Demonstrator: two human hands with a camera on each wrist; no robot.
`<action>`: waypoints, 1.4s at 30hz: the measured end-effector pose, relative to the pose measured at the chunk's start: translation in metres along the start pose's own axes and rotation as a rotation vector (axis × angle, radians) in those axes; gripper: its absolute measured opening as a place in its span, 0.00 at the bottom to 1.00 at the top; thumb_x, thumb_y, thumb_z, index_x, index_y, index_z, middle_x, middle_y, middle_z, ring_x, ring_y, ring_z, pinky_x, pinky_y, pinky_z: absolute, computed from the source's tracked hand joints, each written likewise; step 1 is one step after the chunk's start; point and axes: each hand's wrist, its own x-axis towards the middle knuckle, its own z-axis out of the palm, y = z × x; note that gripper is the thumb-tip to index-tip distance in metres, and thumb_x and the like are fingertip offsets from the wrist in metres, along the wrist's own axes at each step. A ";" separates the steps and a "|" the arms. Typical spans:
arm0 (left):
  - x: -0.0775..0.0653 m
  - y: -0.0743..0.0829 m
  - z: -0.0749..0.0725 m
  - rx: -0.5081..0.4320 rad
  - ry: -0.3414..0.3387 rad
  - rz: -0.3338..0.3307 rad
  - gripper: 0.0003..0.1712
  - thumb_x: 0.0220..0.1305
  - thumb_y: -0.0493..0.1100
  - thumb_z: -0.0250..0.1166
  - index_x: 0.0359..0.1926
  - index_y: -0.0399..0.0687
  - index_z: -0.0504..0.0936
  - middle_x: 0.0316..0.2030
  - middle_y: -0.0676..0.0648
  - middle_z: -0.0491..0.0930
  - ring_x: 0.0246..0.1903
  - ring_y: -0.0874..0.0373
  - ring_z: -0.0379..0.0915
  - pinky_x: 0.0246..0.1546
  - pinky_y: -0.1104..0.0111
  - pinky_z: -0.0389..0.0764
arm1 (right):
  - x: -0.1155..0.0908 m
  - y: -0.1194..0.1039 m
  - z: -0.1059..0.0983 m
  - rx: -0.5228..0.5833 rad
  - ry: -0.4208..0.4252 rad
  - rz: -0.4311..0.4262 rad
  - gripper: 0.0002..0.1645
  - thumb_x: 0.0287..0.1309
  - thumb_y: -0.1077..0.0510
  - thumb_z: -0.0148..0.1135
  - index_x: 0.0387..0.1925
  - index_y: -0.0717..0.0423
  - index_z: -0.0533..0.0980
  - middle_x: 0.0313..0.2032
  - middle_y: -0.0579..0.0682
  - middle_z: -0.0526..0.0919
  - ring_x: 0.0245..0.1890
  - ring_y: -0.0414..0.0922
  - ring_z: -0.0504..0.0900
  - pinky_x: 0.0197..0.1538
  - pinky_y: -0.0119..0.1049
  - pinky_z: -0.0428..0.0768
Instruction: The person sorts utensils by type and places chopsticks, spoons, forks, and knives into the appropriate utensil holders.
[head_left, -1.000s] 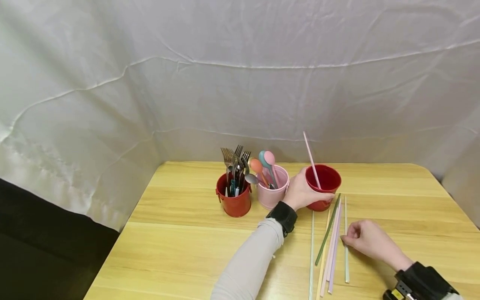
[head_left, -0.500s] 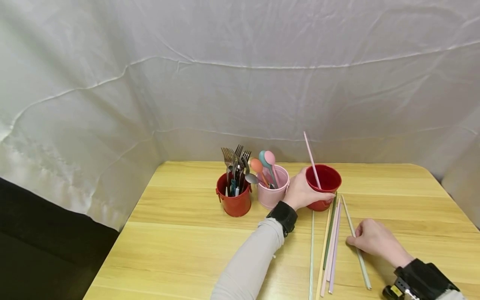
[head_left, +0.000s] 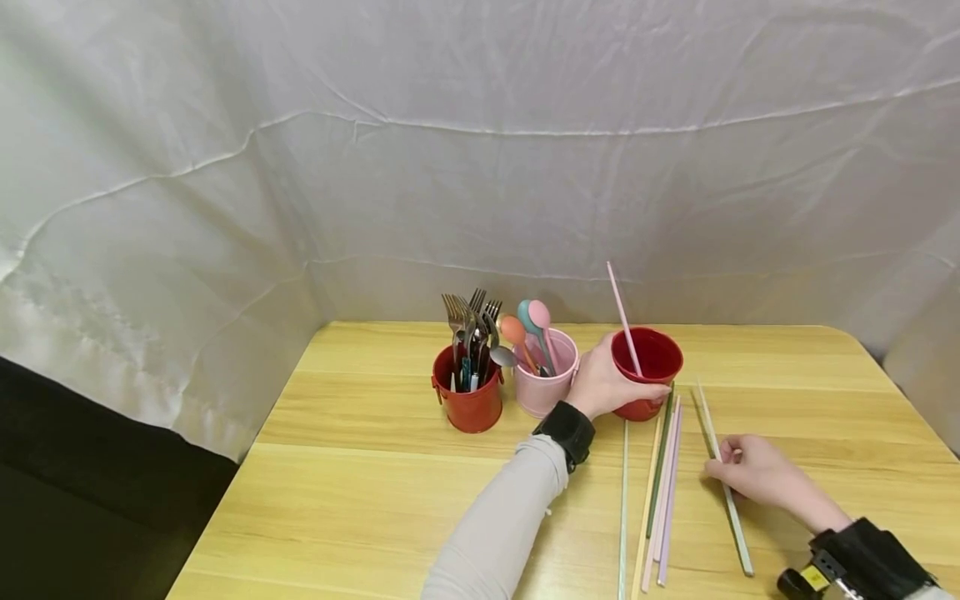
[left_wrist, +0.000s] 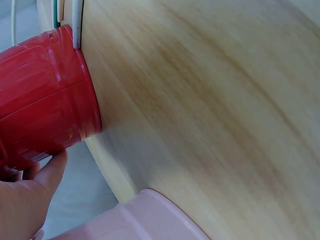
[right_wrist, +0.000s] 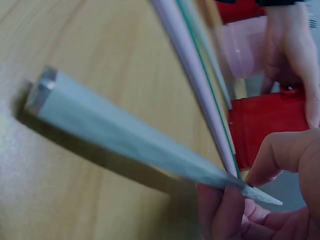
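My left hand grips a small red bucket around its side, thumb across the front. Inside the bucket leans a pink chopstick, its upper end high above the rim. To the right, my right hand pinches a pale green chopstick between thumb and fingers. In the right wrist view the near end of this chopstick hangs just over the table with its shadow beneath. Between the hands lie several more chopsticks, among them a lilac one, a dark green one and another pale green one.
Left of the gripped bucket stands a pink bucket with several coloured spoons. Beside it is another red bucket filled with forks and other cutlery. A pale cloth hangs behind the wooden table.
My right hand has taken up the pale green chopstick from the table, turned it to a slant and moved slightly right. The dark green chopstick has shifted alongside the others. My left hand stays put.
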 end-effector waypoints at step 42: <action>-0.001 0.000 0.000 -0.019 0.000 0.008 0.47 0.44 0.53 0.83 0.65 0.57 0.70 0.56 0.55 0.82 0.52 0.68 0.76 0.52 0.76 0.79 | 0.024 -0.089 -0.070 0.019 0.602 -0.473 0.12 0.65 0.66 0.59 0.49 0.66 0.73 0.34 0.63 0.84 0.29 0.17 0.72 0.31 0.15 0.73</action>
